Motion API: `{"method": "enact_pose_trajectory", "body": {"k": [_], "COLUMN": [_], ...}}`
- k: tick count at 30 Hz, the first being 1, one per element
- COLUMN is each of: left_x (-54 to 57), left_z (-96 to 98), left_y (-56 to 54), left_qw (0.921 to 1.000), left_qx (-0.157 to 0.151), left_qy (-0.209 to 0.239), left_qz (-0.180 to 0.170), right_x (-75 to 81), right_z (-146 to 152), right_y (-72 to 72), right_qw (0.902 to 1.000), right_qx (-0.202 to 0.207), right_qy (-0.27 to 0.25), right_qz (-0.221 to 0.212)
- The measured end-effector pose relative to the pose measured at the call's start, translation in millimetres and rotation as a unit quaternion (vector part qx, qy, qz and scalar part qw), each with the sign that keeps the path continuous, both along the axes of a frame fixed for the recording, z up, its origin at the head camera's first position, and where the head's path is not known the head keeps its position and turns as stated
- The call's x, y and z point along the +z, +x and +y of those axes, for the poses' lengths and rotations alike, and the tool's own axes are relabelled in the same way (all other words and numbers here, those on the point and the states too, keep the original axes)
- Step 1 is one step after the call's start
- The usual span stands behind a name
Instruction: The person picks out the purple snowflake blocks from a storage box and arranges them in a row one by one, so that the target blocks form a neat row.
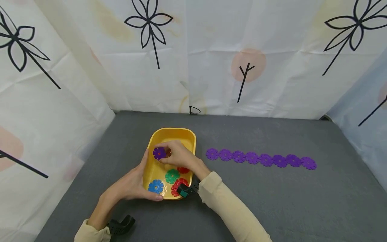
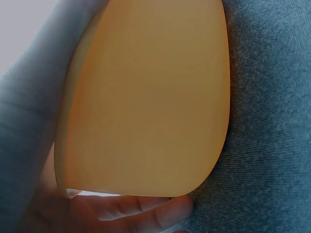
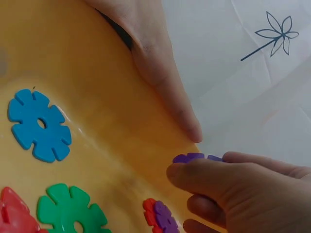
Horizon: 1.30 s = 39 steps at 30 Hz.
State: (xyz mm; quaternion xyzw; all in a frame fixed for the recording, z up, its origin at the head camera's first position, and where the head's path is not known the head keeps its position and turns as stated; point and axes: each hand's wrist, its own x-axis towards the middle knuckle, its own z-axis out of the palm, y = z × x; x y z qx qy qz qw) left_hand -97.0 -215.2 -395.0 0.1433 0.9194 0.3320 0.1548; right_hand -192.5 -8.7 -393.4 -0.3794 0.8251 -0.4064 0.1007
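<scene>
My right hand (image 1: 182, 155) pinches a purple flower-shaped plastic disc (image 1: 158, 153) between thumb and fingers, over the far left part of a yellow tray (image 1: 172, 134). The right wrist view shows only the purple disc's edge above the thumb. With thumb at the near edge and fingers along the left side, my left hand (image 1: 131, 183) grips the tray's corner. Inside the tray lie a blue disc (image 3: 40, 125), a green disc (image 3: 73, 208) and red ones (image 1: 179, 187). A red disc and a purple disc (image 3: 166, 217) overlap near the tray wall in the right wrist view.
Several purple discs (image 1: 252, 158) form a slightly slanting row on the grey table (image 1: 260, 198), right of the tray. White cloth with printed flowers (image 1: 211, 33) hangs behind and at both sides. Black wrist straps (image 1: 121, 226) show on both arms.
</scene>
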Motion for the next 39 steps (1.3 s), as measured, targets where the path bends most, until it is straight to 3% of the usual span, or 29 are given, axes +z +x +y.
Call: {"method": "enact_pose_trajectory", "body": {"k": [9, 20, 26, 32, 39], "left_x": [-0.4, -1.3, -0.9, -1.1, 0.0], "left_z": [0.2, 0.2, 1.7, 1.3, 1.7], "left_y": [1.0, 2.1, 1.7, 1.5, 2.0], "left_qw": [0.9999, 0.9995, 0.9993, 0.9993, 0.9988], "left_qx": [0.006, 0.020, 0.026, 0.025, 0.033], "left_qy": [-0.005, -0.012, -0.019, -0.018, -0.027], "left_qz": [-0.008, -0.020, -0.018, -0.018, -0.025], "right_x": [11.6, 17.8, 19.4, 15.4, 5.9], "right_z": [18.2, 69.1, 121.2, 186.8, 272.0], "right_y": [8.4, 14.4, 16.8, 26.5, 45.4], "right_qw": [0.9985, 0.9964, 0.9926, 0.9876, 0.9735], "right_qx": [-0.019, -0.068, -0.110, -0.150, -0.221], "right_qy": [-0.043, -0.052, -0.052, -0.035, 0.014], "right_qz": [0.026, -0.001, 0.001, 0.030, 0.058]}}
